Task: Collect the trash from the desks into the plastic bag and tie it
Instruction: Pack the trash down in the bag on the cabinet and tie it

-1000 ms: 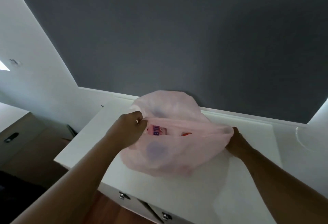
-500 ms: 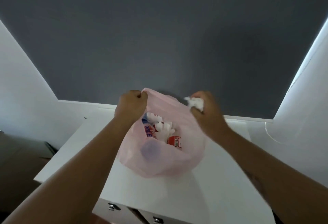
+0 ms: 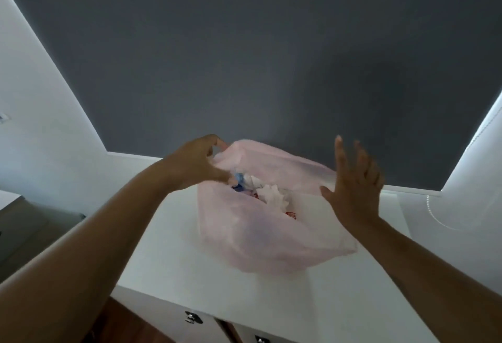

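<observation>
The plastic bag (image 3: 260, 239), pale pink and thin enough to see through, sits on the white worktop (image 3: 173, 247), close to its far edge, with its mouth gaping upward. Half a second ago the right hand (image 3: 353, 193) was pinching a wad of white paper above the opening. Now that hand is empty, its fingers (image 3: 339, 152) straight and spread wide, palm turned toward the bag's right side. Its thumb lies near the rim, though whether it touches the plastic cannot be told. The crumpled white paper (image 3: 271, 197) now lies inside the bag, on top of the other rubbish. The bag has also slumped lower and wider than before, its right side spreading out over the worktop. The left hand (image 3: 194, 165) has stayed at the far left of the rim, where it grips the plastic between thumb and curled fingers and holds that side up. The hand is somewhat blurred.

Inside the bag, beside the white paper, a blue wrapper (image 3: 239, 179) shows near the left hand, and a red-and-white packet (image 3: 291, 215) peeks out at the right, under the paper. More shapes show dimly through the pink film lower down, too faint to name.

A metal drawer pull (image 3: 193, 318) shows on the front below the worktop, and a dark grey wall (image 3: 244, 57) rises behind it.
</observation>
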